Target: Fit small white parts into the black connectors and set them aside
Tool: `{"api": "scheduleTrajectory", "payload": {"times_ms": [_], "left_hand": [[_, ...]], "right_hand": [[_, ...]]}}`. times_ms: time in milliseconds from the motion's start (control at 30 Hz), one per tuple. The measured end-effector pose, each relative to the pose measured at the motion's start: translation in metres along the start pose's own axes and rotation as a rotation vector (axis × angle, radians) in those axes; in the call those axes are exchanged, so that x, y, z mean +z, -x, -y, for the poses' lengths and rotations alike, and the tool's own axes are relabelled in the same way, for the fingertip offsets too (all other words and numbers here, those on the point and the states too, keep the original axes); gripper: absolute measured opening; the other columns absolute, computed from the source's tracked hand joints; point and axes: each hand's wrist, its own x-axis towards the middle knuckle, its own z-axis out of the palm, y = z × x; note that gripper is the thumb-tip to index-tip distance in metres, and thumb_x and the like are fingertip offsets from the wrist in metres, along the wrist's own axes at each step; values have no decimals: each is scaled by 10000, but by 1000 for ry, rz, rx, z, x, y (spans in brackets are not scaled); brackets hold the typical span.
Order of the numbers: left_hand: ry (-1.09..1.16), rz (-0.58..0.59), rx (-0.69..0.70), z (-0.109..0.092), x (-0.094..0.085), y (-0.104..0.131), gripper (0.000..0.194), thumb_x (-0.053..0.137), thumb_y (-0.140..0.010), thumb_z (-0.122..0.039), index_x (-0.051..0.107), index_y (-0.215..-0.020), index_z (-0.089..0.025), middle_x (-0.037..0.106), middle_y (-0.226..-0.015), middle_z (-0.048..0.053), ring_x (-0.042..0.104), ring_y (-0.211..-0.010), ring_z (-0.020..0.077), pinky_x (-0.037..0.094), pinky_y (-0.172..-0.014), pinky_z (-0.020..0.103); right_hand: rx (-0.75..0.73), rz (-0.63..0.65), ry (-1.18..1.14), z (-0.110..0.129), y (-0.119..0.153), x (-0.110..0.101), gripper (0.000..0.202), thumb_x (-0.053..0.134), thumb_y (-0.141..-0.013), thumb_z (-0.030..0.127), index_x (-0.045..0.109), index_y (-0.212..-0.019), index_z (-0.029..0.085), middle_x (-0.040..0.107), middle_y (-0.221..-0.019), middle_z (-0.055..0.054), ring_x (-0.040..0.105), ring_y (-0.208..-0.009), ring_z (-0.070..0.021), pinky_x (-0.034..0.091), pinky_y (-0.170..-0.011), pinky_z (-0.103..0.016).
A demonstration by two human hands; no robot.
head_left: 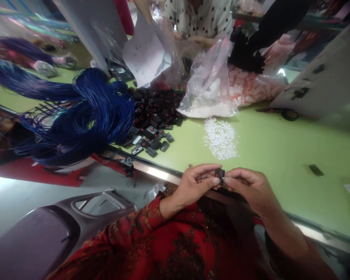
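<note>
A small black plastic connector housing with a red-orange insert is pinched between the thumb and fingers of my left hand, just over the table's front edge. My right hand meets it from the right, its thumb and forefinger pressed together against the housing's side. A tiny pale spot shows at those fingertips; whether it is a small white piece or a nail I cannot tell. Just beyond my hands, small white plastic pieces lie spread on the green table. Left of them is a heap of black connector housings.
A large bundle of blue wires lies at the left. Behind the white pieces stands a clear plastic bag, near orange-and-white parts. One dark piece lies at the right. Across the table is a person in a dotted shirt.
</note>
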Motion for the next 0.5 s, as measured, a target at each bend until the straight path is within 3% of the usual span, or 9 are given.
{"api": "scheduleTrajectory", "payload": {"times_ms": [233, 367, 500], "left_hand": [[-408, -60, 250, 1, -3, 6, 280, 770, -865, -271, 793, -1138, -209, 729, -838, 49, 636, -726, 136, 542, -690, 271], [-173, -20, 73, 5, -3, 0, 347, 785, -867, -301, 743, -1184, -165, 750, -874, 62, 698, -762, 145, 583, -751, 287], [49, -93, 11, 6, -2, -10, 377, 833, -829, -316, 715, -1146, -148, 729, -863, 37, 712, -739, 133, 607, -752, 293]], "right_hand": [[66, -7, 22, -10, 4, 5, 195, 799, -757, 374, 747, -750, 186, 728, -615, -17, 687, -561, -152, 603, -585, -285], [63, 73, 44, -13, -6, -4, 251, 768, -820, 429, 758, -849, 179, 760, -706, -38, 714, -637, -168, 614, -654, -316], [-149, -17, 369, -18, -31, -20, 216, 727, -864, 392, 751, -942, 192, 766, -866, -57, 695, -734, -183, 587, -703, -344]]}}
